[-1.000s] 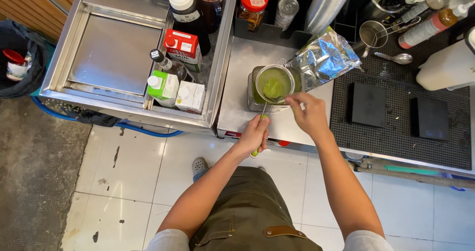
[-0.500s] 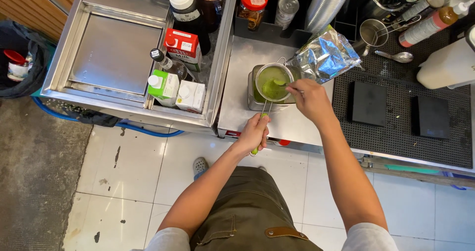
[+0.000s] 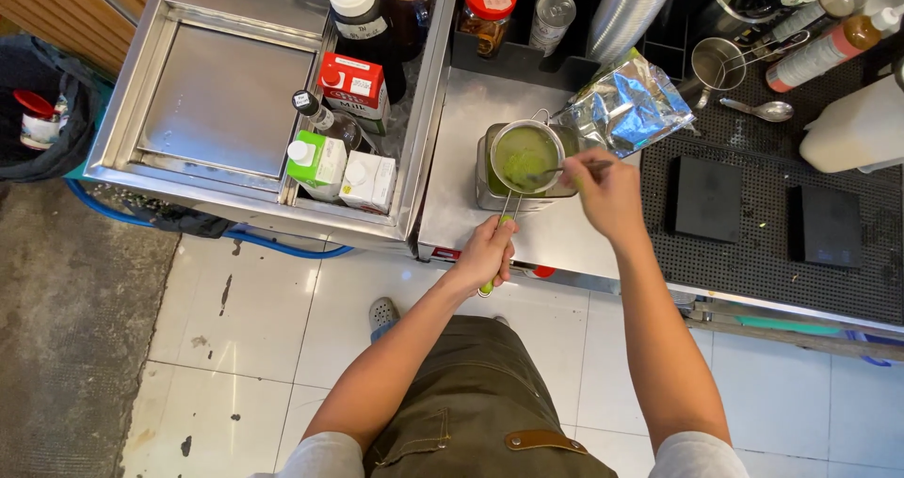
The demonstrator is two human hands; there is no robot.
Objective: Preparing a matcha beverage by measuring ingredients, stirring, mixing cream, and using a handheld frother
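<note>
My left hand [image 3: 487, 254] grips the green handle of a small metal sieve [image 3: 524, 156] that rests over a square container [image 3: 490, 195] on the steel counter. The sieve holds green powder. My right hand [image 3: 607, 188] holds a spoon [image 3: 551, 172] whose bowl is down in the powder inside the sieve. A shiny silver-blue foil bag [image 3: 626, 106] lies open just behind my right hand.
Cartons and bottles [image 3: 334, 153] stand in a well left of the counter, beside a steel sink lid [image 3: 226, 97]. Two black square scales [image 3: 706, 200] sit on the dark mat at right, with a loose spoon [image 3: 763, 111], a metal jug [image 3: 716, 64] and a white jug [image 3: 857, 129] behind.
My right hand has moved from the front rim of the sieve to its right side, and the spoon now reaches into the powder. My left hand stays on the handle.
</note>
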